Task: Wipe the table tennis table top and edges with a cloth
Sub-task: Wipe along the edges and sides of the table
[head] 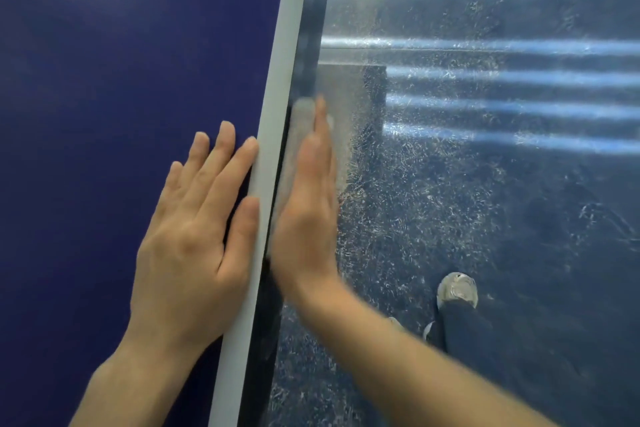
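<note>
Pressing, apparently, cloth [300, 135] against table edge [304, 55]: right hand [308, 204].

Lighting was even and moderately bright. Striped light bands and glare lay across the glossy floor [485, 184], right of the worktop [104, 45]. The right hand [308, 204] and cloth [301, 121] showed motion blur. Wide-angle distortion bent the worktop's edge.

No text, label, brand, number or sign can be read anywhere in this view.
</note>
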